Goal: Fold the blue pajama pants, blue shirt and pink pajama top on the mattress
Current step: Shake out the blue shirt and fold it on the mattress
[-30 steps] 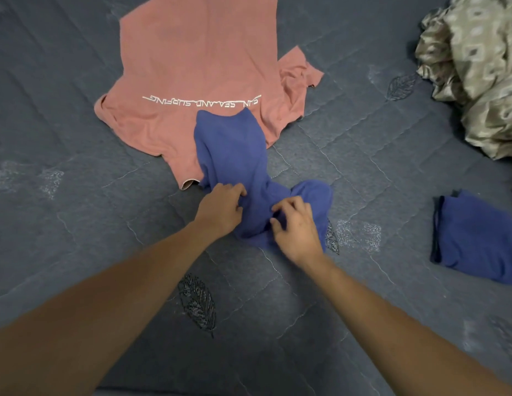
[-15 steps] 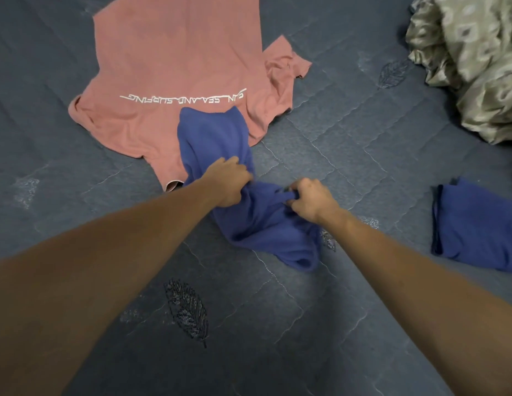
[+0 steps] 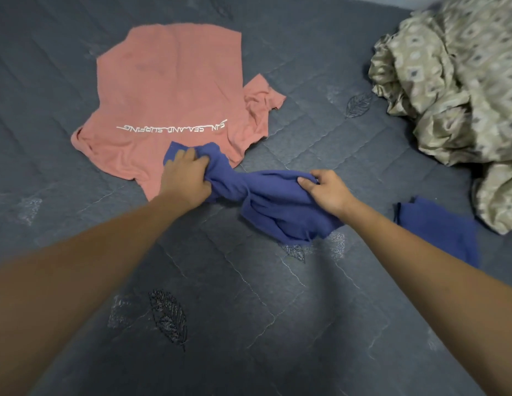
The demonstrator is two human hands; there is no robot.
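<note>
Both hands [image 3: 257,185] on blue garment [image 3: 273,201]

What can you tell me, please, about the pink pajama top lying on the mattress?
The pink pajama top is a salmon-pink, soft knit garment spread mostly flat and unfolded on the grey quilted mattress. A line of white lettering crosses it, upside down from this view. One sleeve lies crumpled at its right side. The bunched blue garment, gripped by the left hand and right hand, overlaps its near edge.
</note>
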